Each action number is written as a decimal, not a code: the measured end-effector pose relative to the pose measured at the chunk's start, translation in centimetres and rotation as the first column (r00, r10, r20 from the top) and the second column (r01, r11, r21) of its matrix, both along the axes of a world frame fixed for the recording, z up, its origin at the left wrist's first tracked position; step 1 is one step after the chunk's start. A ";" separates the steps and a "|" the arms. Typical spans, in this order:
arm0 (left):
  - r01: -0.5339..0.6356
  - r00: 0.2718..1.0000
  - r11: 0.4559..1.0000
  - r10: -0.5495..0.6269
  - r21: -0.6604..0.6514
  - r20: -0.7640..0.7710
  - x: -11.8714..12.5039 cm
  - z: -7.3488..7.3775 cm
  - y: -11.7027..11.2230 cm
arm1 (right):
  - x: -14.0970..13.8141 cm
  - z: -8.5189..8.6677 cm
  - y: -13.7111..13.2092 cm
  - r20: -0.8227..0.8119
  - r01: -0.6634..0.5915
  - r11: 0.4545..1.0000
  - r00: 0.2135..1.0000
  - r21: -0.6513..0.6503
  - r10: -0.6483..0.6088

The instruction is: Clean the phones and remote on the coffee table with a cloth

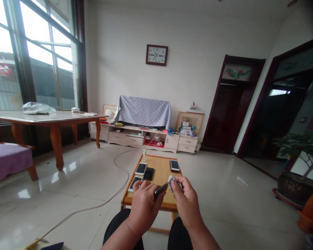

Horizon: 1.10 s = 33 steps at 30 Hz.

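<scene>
My left hand (144, 205) is closed around a dark phone (161, 189), held edge-on above the near end of a small wooden table (160, 173). My right hand (184, 199) pinches a small white cloth (171, 180) against the phone's upper end. On the table lie several other phones: a white one (141, 168), a black one (148, 173), one at the near left (135, 183) and one at the far right (175, 165). A small bottle (144, 155) stands at the table's far edge.
My dark-trousered knees (120, 225) are below the table. A cable (101, 203) runs across the tiled floor. A large wooden table (47, 119) and purple bench (7, 159) stand left, a low TV cabinet (146, 137) at the back, a potted plant (299, 166) right.
</scene>
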<state>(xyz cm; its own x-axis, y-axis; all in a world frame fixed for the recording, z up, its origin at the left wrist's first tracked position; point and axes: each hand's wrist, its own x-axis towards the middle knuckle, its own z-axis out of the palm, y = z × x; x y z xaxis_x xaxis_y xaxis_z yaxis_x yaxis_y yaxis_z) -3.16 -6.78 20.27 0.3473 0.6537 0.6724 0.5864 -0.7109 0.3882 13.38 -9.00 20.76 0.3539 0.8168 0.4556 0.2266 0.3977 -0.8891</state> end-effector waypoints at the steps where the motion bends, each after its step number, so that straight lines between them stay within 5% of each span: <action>1: 0.031 0.999 0.999 -0.030 -0.037 0.019 0.0 -0.1 0.2 | 0.1 -0.2 0.0 -0.011 -0.051 0.999 0.999 -0.015 0.051; 6: 0.152 0.984 0.961 -0.124 -0.231 0.131 0.2 -0.6 1.1 | 0.7 -1.0 0.2 -0.087 -0.277 0.952 0.960 -0.129 0.267; 13: 0.404 0.865 0.817 -0.195 -0.411 0.462 1.5 0.2 1.0 | 1.2 -1.0 0.4 -0.286 -0.354 0.932 0.903 -0.077 0.320; 18: 0.469 0.820 0.771 -0.201 -0.430 0.536 1.4 0.5 0.7 | 2.2 -0.6 1.2 -0.582 -0.278 0.958 0.768 0.073 0.267; 21: 0.449 0.846 0.789 -0.223 -0.420 0.485 1.3 -0.1 0.5 | 3.2 -0.3 2.0 -0.704 -0.213 0.972 0.674 0.104 0.223; 25: 0.306 0.923 0.885 -0.185 -0.352 0.338 1.9 -1.1 0.7 | 3.7 -0.6 2.6 -0.757 -0.190 0.976 0.621 0.105 0.202; 29: 0.101 0.981 0.982 -0.072 -0.157 0.183 2.3 -1.2 1.0 | 3.9 -1.5 2.8 -0.645 -0.070 0.997 0.761 0.027 0.071; 33: -0.048 0.998 0.997 0.045 0.062 0.048 2.2 -0.6 0.7 | 4.0 -1.2 2.1 -0.466 0.137 0.989 0.879 0.052 -0.098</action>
